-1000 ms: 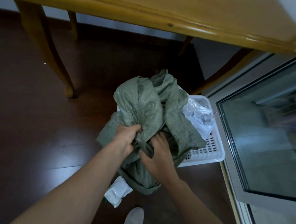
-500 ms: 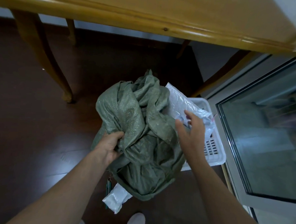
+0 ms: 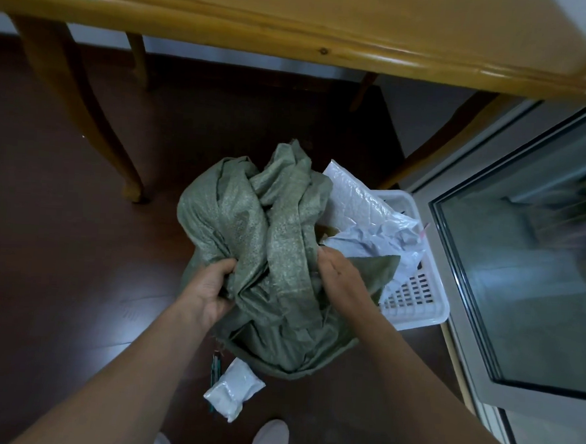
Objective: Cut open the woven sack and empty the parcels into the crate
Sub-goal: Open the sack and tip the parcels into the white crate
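A crumpled green woven sack (image 3: pixel 266 240) hangs bunched over the left part of a white slotted crate (image 3: pixel 417 298) on the dark floor. My left hand (image 3: pixel 212 285) grips a fold on the sack's left side. My right hand (image 3: pixel 339 276) holds the sack's right side, fingers reaching into the folds. White and clear plastic parcels (image 3: pixel 363 219) lie heaped in the crate behind the sack. One small white parcel (image 3: pixel 235 388) lies on the floor below the sack, beside a thin dark tool (image 3: pixel 214 371).
A wooden table (image 3: pixel 296 26) spans the top, one leg (image 3: pixel 86 106) at the left and another at the right by the crate. A glass door panel with a grey frame (image 3: pixel 523 253) stands close on the right. My white shoes (image 3: pixel 269 440) show at the bottom.
My right hand left the sack, reached toward the parcels in the crate, then came back to the sack's right side. The sack shifted left, uncovering more parcels.
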